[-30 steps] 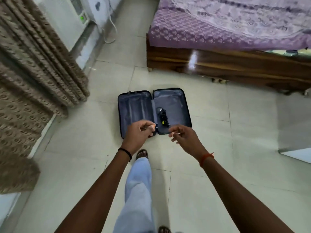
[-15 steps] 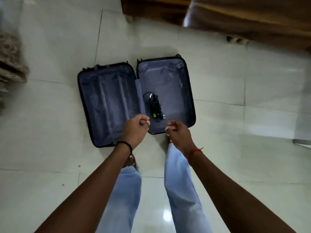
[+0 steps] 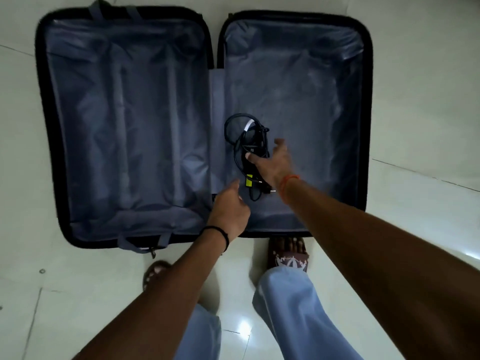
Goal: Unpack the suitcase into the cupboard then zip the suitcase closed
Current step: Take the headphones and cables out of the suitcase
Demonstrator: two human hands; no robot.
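Observation:
A black suitcase point(image 3: 42, 105) lies open flat on the tiled floor, both halves lined in grey-blue fabric. The left half holds nothing that I can see. In the right half, close to the hinge, lies a coiled black cable bundle point(image 3: 245, 133) with a white band and a yellow-green tag. My right hand point(image 3: 272, 165) reaches into the right half with fingers spread, its thumb and fingertips touching the cable bundle. My left hand point(image 3: 228, 209) hovers over the hinge strip just left of the cable, loosely curled and holding nothing.
My two feet in sandals point(image 3: 288, 253) stand on the pale glossy floor tiles point(image 3: 420, 229) right at the suitcase's near edge. Grey handle straps point(image 3: 141, 242) hang from the near rim of the left half. Light blue trouser legs fill the bottom.
I have bent down close over the suitcase, which now fills the view. My right hand has gone forward from the near rim onto the cable bundle; my left hand has moved in beside it.

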